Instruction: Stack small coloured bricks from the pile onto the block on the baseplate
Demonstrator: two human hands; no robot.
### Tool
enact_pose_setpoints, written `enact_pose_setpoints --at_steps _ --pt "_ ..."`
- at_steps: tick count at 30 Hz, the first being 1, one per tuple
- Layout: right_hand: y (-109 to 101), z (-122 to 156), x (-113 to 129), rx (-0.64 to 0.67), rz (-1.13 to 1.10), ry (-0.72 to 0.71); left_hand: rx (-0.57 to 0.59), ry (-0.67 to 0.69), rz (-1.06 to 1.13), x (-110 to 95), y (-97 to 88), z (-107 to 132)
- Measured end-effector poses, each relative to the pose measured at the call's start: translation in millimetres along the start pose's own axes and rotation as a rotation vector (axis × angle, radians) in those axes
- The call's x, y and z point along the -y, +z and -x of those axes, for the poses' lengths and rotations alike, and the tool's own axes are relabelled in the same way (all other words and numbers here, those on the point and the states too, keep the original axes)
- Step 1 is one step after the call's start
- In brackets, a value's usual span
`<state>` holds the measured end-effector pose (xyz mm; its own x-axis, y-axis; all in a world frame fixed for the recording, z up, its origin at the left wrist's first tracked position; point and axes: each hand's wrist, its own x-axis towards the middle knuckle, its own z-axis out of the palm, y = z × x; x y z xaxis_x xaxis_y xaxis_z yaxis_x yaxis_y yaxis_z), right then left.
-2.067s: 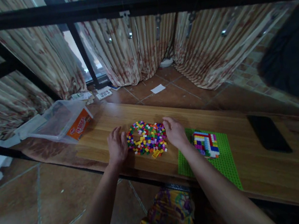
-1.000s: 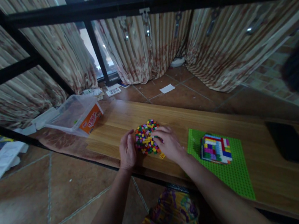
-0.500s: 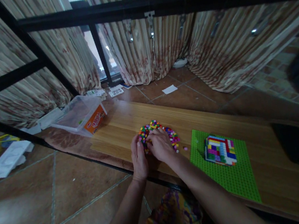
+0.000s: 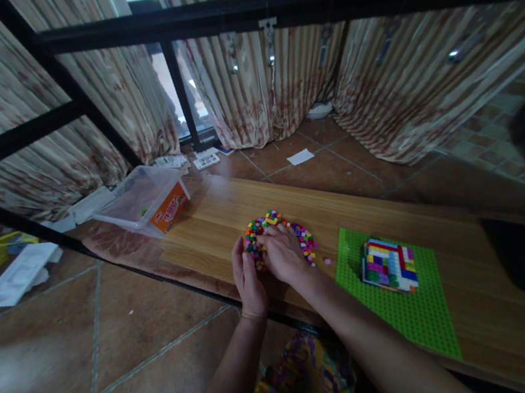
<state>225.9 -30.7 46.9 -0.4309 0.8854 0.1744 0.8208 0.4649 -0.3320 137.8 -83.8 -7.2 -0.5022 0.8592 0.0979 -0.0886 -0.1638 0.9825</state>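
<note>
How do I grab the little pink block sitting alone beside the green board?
Probably pinch the pink block by opposite sides, from above, coming from the green board's side: it lies apart from the pile, so fingers should fit around it.

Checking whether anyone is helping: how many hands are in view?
2: the left hand at the near-left edge of the brick pile, the right hand over it. No other hand shows.

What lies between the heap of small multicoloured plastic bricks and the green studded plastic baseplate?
In the head view, one small pinkish plastic brick lies there on the brown wooden tabletop.
</note>
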Motion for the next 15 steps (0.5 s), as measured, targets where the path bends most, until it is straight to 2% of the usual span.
enact_pose_setpoints --at_steps 5,8,11,13,15 --pt "2 -3 1 0.028 -0.006 0.025 0.009 0.006 -0.001 -2 -3.9 1" --pt "-1 -3 -6 -0.023 -0.145 0.041 0.002 -0.016 0.047 -8 -4.5 1" --pt "-4 0 -17 -0.169 -0.519 0.168 0.005 -0.056 0.046 -17 -4.7 1" --pt "-8 4 -24 -0.249 -0.908 0.315 0.029 -0.066 0.018 -25 -2.5 1" --pt "-13 11 -28 -0.259 -1.302 0.470 0.080 -0.057 -0.008 -34 2.5 0"
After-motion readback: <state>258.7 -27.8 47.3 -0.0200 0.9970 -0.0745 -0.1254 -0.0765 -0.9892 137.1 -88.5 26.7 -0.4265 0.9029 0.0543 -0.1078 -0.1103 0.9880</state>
